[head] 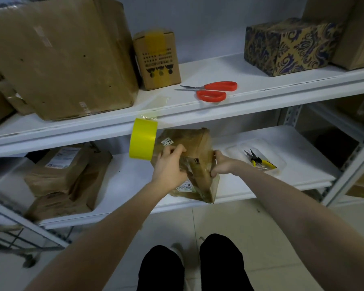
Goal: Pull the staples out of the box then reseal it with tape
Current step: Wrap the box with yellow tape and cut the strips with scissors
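A small cardboard box (194, 143) is held tilted at the front of the lower shelf (135, 175) of a white rack. No staples can be made out on it, and the pliers (259, 160) lie set aside in a clear tray (281, 164), so the pulling is judged done. Glossy film is seen on the near face, so resealing appears begun. The yellow tape roll (143, 141) hangs just beside the box, seemingly stuck by its own strip to the upper shelf (229, 70), where red scissors (212, 91) are laid. Both forearms are stretched forward. The left hand (169, 166) is curled over the box's top edge, while the right hand (222, 164) is pinched on its right side.
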A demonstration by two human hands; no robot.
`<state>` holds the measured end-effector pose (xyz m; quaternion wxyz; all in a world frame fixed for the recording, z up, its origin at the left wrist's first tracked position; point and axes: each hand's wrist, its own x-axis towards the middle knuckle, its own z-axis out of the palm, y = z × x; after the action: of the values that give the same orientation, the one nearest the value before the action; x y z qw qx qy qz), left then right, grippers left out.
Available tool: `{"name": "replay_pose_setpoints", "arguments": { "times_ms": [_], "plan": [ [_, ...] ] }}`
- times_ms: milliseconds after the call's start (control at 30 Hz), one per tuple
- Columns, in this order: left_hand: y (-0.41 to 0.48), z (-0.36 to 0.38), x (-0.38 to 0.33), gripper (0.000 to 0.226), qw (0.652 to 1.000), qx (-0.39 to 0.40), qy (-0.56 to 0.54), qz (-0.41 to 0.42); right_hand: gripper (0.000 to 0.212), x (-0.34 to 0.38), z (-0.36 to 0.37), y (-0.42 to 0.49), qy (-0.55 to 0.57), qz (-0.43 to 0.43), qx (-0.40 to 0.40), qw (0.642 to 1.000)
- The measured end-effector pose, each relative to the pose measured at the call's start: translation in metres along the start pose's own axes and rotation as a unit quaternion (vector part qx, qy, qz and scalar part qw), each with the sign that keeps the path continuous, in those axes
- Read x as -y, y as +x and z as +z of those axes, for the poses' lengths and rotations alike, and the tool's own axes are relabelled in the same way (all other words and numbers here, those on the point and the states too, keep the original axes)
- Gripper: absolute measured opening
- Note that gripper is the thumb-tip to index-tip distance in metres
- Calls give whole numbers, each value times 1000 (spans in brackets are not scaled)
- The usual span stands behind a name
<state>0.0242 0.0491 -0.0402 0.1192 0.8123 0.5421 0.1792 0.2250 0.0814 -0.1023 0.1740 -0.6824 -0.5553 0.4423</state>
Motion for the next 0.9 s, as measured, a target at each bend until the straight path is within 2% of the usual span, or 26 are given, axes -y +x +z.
{"name": "replay_pose_setpoints", "arguments": {
  "times_ms": [67, 100, 167, 233, 267, 333, 400, 500, 567, 700, 833, 900],
  "plan": [
    [-5, 2, 5, 47, 997, -55, -50, 11, 93, -10, 8, 3, 4, 10, 1, 1000],
    [-7, 7, 9, 48, 993, -93, -71, -10, 93, -14, 12, 3, 14, 12, -4, 1000],
    [-9, 13, 11, 69, 978, -123, -106, -134, 91, -18, 16, 3, 32, 8, -9, 999],
    [-5, 19, 9, 100, 942, -40, -205, -263, 90, -19, 19, 2, 46, 2, -6, 999],
    [-5, 23, 6, 115, 922, 13, -267, -281, 89, -22, 20, 1, 54, 1, -2, 999],
    [-2, 32, 1, 136, 909, 58, -326, -252, 82, -24, 22, -1, 79, -13, 1, 997],
    [-1, 37, -3, 142, 913, 43, -331, -233, 69, -22, 23, -7, 108, -35, 1, 994],
    [2, 37, -7, 131, 925, -5, -312, -217, 47, -17, 23, -22, 147, -78, -32, 986],
    [7, 32, -10, 119, 923, -9, -327, -203, 40, -16, 18, -35, 175, -100, -67, 977],
    [7, 22, -20, 98, 903, -23, -386, -188, 40, -10, 1, -57, 281, -98, -89, 951],
    [5, 19, -19, 79, 872, -61, -439, -209, 33, -1, -20, -76, 279, -99, -53, 954],
    [2, 18, -18, 68, 859, -63, -459, -218, 40, 1, -27, -80, 313, -98, -53, 943]
  ]
}}
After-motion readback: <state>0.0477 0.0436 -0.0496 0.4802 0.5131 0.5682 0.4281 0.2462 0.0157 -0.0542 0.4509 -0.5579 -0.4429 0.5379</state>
